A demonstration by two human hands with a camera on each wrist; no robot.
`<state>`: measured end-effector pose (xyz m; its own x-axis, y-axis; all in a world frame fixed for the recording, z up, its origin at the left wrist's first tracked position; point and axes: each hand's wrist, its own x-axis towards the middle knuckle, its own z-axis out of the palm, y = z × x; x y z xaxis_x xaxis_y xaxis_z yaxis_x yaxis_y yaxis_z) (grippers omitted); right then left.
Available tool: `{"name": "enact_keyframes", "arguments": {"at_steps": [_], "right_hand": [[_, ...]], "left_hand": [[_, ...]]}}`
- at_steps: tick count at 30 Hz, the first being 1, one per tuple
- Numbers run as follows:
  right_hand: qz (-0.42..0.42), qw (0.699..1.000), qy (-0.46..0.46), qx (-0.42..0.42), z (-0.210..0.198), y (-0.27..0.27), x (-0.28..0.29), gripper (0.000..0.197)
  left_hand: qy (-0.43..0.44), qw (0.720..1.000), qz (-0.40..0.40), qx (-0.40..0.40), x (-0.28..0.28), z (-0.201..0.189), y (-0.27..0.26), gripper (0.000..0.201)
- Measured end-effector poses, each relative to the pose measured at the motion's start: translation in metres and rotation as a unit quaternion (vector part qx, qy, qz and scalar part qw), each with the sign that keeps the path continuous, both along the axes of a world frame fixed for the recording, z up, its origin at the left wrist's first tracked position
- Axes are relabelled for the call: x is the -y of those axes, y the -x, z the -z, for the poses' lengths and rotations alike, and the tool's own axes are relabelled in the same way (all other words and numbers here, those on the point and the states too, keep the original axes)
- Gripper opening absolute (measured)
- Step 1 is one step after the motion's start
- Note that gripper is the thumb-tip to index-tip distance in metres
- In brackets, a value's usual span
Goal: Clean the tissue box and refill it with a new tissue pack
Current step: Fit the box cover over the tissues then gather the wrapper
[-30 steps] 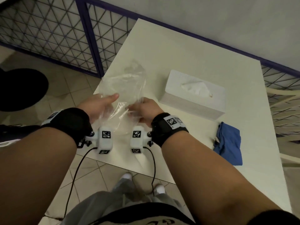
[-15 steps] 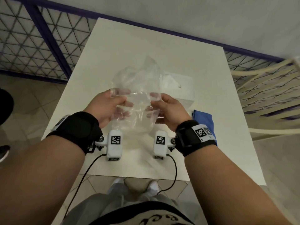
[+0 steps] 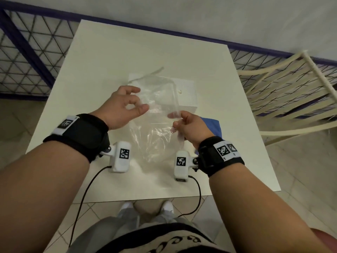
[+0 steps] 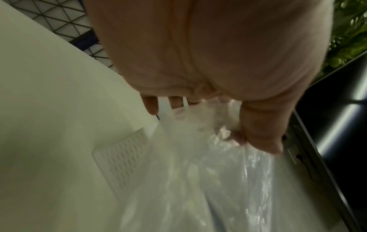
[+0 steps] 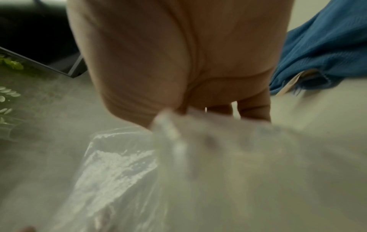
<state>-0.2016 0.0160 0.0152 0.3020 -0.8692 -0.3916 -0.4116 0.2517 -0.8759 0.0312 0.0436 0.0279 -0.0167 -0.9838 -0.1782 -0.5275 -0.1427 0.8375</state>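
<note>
I hold a clear plastic wrapper above the white table, stretched between both hands. My left hand pinches its left edge between thumb and forefinger. My right hand pinches the right edge. The wrapper hangs crumpled below the left thumb. In the right wrist view the wrapper bunches under my curled fingers. The white tissue box stands on the table behind the wrapper, partly seen through it; its textured side shows in the left wrist view.
A blue cloth lies on the table just right of my right hand, and it fills the upper right of the right wrist view. A cream slatted chair stands to the right. A metal grid fence runs along the left.
My hands have drawn apart and spread the wrapper wider. The view has swung so that the tissue box now sits behind the wrapper.
</note>
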Motion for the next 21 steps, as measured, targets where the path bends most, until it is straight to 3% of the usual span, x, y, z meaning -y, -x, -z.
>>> {"name": "enact_keyframes", "arguments": {"at_steps": [6,10,13,16,18,19,21], "right_hand": [[-0.007,0.999,0.021,-0.047,0.009,0.005,0.0,0.026],[-0.005,0.998,0.017,-0.064,0.012,0.009,0.001,0.026],[0.012,0.999,0.014,-0.044,0.014,0.009,0.0,0.026],[0.048,0.999,0.012,0.004,0.013,0.004,0.001,0.025],[0.076,0.996,0.003,0.039,0.012,-0.002,0.003,0.025],[0.084,0.995,-0.005,0.056,0.011,-0.004,0.004,0.023],[0.08,0.993,-0.026,0.081,0.007,-0.009,0.006,0.016]], "left_hand": [[0.021,1.0,0.005,0.01,0.008,-0.008,0.006,0.037],[0.053,0.992,-0.033,0.112,0.013,-0.011,0.006,0.032],[0.098,0.985,-0.14,0.024,0.016,-0.011,-0.003,0.034],[0.044,0.97,-0.213,-0.104,0.01,-0.001,-0.004,0.067],[-0.068,0.971,-0.172,-0.151,0.001,0.002,0.004,0.09],[-0.126,0.971,-0.125,-0.163,-0.004,0.003,0.008,0.091],[-0.163,0.967,-0.062,-0.187,-0.01,0.007,0.014,0.062]]}}
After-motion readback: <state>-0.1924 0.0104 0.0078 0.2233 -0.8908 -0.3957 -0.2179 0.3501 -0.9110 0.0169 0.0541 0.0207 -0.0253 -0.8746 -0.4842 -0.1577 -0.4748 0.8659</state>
